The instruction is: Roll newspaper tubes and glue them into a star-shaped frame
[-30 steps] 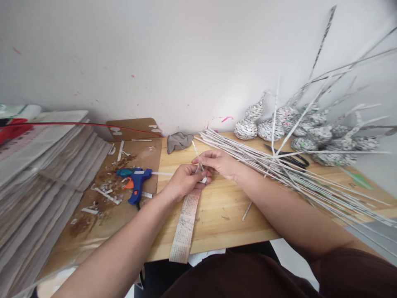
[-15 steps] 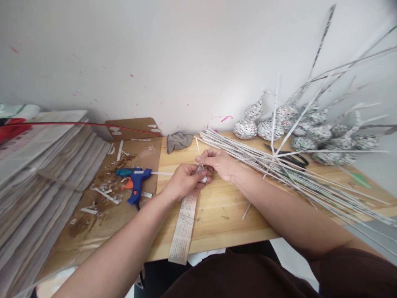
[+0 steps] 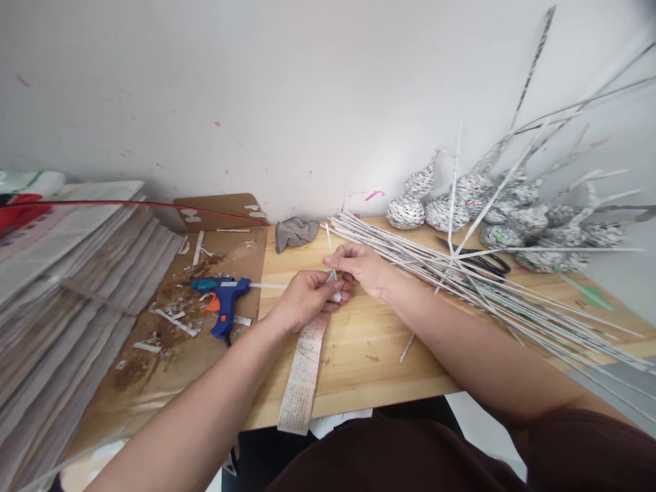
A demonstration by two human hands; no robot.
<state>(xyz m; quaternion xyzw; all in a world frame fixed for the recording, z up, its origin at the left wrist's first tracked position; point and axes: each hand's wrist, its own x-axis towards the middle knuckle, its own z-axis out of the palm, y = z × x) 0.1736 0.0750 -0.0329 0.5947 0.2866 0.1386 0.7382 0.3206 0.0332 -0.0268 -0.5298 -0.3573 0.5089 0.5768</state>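
Note:
My left hand point(image 3: 310, 298) is closed around a small white folded paper piece point(image 3: 335, 290) above the middle of the wooden table. My right hand point(image 3: 359, 266) pinches a thin white paper stick point(image 3: 329, 239) between thumb and finger; its tip points away toward the wall. The stick's lower end meets the paper piece between both hands, and fingers hide part of the join. Below my left hand, a printed newspaper strip point(image 3: 302, 383) runs down to the table's front edge. Whether the strip connects to the folded piece cannot be made out.
A blue glue gun point(image 3: 224, 307) lies on stained cardboard point(image 3: 169, 342) at left, beside stacked newspapers point(image 3: 76, 307). A grey cloth point(image 3: 296, 234) rests near the wall. To the right are a bundle of paper sticks point(image 3: 410, 256), black scissors point(image 3: 486, 263) and several woven paper gourds point(image 3: 420, 198).
The white stick has tilted slightly and its tip has shifted a little to the right. Both hands stay almost in the same place.

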